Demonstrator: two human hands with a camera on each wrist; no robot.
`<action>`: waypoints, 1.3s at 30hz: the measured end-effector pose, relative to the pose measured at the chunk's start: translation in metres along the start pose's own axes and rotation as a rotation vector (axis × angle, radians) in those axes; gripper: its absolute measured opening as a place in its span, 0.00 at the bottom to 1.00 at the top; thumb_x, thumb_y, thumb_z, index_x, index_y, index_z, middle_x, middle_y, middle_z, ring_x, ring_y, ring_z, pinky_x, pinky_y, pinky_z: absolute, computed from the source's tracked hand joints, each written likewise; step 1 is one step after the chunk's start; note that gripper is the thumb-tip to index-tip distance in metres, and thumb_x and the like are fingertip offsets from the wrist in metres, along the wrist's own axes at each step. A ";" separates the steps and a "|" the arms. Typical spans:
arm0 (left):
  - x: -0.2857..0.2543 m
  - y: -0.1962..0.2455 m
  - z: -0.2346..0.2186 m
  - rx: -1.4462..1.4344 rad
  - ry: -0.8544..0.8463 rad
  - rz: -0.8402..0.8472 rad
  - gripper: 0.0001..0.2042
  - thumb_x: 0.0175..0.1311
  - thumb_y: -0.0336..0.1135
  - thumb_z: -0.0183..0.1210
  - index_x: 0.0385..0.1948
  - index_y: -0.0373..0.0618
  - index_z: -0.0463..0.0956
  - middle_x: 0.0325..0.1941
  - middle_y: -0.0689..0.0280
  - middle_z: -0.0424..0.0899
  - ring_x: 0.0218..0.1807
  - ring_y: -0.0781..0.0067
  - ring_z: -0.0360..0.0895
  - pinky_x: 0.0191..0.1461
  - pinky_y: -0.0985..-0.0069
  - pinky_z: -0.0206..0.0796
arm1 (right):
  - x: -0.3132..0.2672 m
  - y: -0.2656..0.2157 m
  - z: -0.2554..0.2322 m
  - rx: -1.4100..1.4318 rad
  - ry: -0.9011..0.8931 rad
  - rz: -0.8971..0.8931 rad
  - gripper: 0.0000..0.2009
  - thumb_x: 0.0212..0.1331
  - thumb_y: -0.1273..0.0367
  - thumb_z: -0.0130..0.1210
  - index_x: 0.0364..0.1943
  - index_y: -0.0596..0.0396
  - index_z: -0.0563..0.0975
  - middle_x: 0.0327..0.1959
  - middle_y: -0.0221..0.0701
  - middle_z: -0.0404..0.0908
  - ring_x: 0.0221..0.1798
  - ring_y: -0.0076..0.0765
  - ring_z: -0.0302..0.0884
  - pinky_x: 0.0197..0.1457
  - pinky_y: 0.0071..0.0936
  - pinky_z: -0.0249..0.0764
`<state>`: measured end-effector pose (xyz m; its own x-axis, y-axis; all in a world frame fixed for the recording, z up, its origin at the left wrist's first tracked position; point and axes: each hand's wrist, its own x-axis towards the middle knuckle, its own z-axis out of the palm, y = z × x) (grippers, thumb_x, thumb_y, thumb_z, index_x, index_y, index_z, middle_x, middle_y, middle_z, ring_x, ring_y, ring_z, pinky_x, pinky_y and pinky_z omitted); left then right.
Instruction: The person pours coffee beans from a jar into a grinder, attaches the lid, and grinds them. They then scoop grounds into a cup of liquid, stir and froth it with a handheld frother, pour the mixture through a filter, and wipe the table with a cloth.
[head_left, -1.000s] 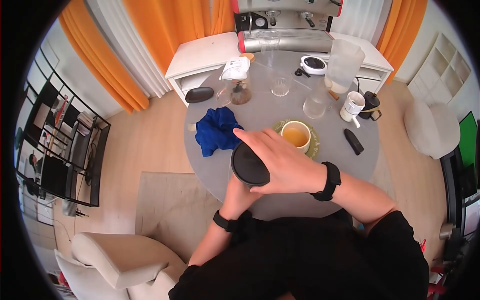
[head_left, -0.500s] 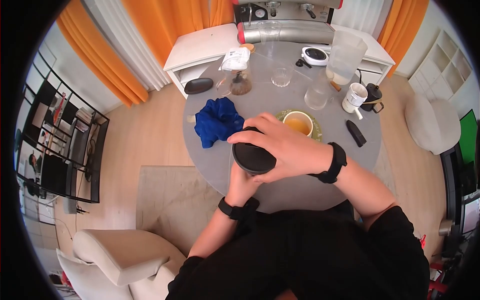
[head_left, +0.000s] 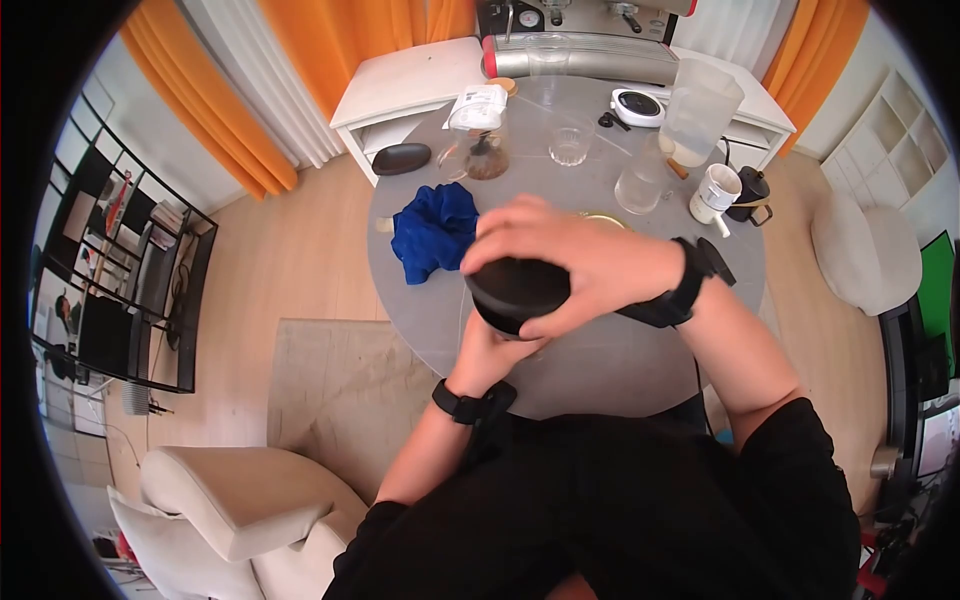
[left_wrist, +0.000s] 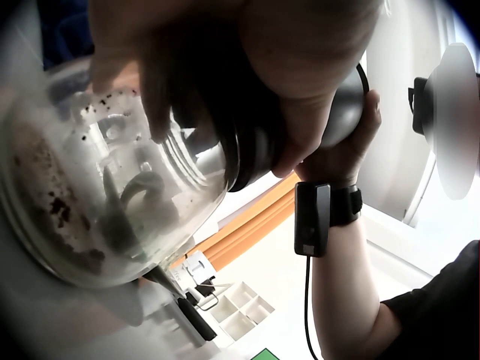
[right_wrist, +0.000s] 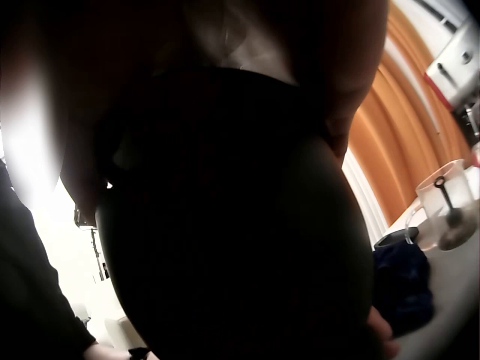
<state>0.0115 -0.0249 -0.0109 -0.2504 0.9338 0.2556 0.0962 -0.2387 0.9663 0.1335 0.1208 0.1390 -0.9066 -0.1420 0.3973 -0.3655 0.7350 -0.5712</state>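
Note:
Over the table's near side, both hands work at a clear glass jar (left_wrist: 112, 195) with a black neck and brown specks inside. My left hand (head_left: 493, 355) grips it round the black neck, its fingers reaching down over the glass in the left wrist view. From above, my right hand (head_left: 570, 250) holds a rounded black lid (head_left: 522, 287), fingers on the far edge and thumb on the near one. The lid looks tilted in the head view and fills the right wrist view as a dark shape. A blue cloth (head_left: 433, 235) lies crumpled left of the hands.
Behind the hands stand a glass mug (head_left: 487, 158) with a dark spoon, a tumbler (head_left: 569, 148), a glass carafe (head_left: 640, 188) and a large pitcher (head_left: 700, 115). A white device (head_left: 714, 192) and black kettle (head_left: 750, 190) stand right. My right arm hides most of the cup.
The right hand and black lid have shifted slightly right, and the lid has tipped, showing more of its side. The right hand now covers the cup, which was visible before.

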 end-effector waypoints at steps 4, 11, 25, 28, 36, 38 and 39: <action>0.000 0.003 0.001 -0.025 0.019 -0.019 0.32 0.51 0.26 0.75 0.60 0.40 0.70 0.56 0.65 0.81 0.55 0.74 0.80 0.58 0.72 0.74 | 0.002 -0.026 -0.040 -0.106 0.157 -0.032 0.34 0.45 0.67 0.70 0.62 0.53 0.73 0.63 0.37 0.70 0.68 0.48 0.64 0.72 0.40 0.61; -0.004 -0.003 -0.005 -0.006 -0.024 -0.012 0.39 0.46 0.28 0.79 0.63 0.40 0.67 0.57 0.64 0.80 0.56 0.73 0.79 0.59 0.71 0.74 | -0.100 -0.057 -0.025 -0.434 0.182 0.594 0.37 0.47 0.60 0.73 0.62 0.57 0.69 0.55 0.42 0.71 0.60 0.52 0.65 0.65 0.41 0.66; -0.018 -0.016 -0.011 0.223 -0.080 -0.130 0.37 0.38 0.27 0.80 0.57 0.39 0.73 0.51 0.62 0.84 0.53 0.66 0.82 0.54 0.69 0.76 | -0.232 0.011 0.069 -0.611 0.201 1.180 0.53 0.39 0.58 0.78 0.70 0.66 0.59 0.66 0.50 0.64 0.68 0.60 0.60 0.72 0.46 0.61; -0.015 -0.020 -0.010 0.331 -0.042 -0.004 0.34 0.38 0.29 0.80 0.53 0.40 0.77 0.51 0.63 0.84 0.52 0.67 0.83 0.54 0.70 0.76 | -0.187 -0.017 0.046 -0.640 0.271 0.961 0.56 0.40 0.59 0.79 0.73 0.65 0.55 0.72 0.52 0.59 0.75 0.61 0.54 0.77 0.46 0.57; -0.025 -0.003 0.005 0.305 0.068 0.017 0.29 0.46 0.31 0.77 0.54 0.42 0.78 0.54 0.60 0.84 0.56 0.67 0.81 0.59 0.70 0.73 | -0.069 -0.023 0.071 0.097 0.389 0.371 0.65 0.40 0.67 0.81 0.78 0.53 0.40 0.76 0.47 0.56 0.78 0.49 0.57 0.78 0.43 0.55; -0.034 -0.011 0.005 -0.107 0.136 -0.100 0.29 0.53 0.31 0.72 0.59 0.41 0.74 0.56 0.58 0.82 0.58 0.64 0.80 0.62 0.70 0.71 | -0.064 -0.021 0.079 0.195 0.408 0.312 0.66 0.39 0.68 0.81 0.78 0.52 0.39 0.75 0.48 0.58 0.76 0.48 0.60 0.77 0.43 0.59; -0.039 -0.015 0.003 -0.191 0.135 -0.141 0.29 0.60 0.32 0.67 0.64 0.39 0.68 0.63 0.54 0.77 0.63 0.59 0.77 0.65 0.68 0.68 | -0.063 -0.021 0.083 0.226 0.421 0.224 0.66 0.39 0.68 0.81 0.78 0.51 0.40 0.74 0.48 0.59 0.75 0.48 0.63 0.75 0.43 0.61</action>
<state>0.0224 -0.0569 -0.0350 -0.3754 0.9206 0.1070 -0.1294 -0.1664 0.9775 0.1810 0.0595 0.0666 -0.8215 0.3147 0.4755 -0.2512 0.5490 -0.7972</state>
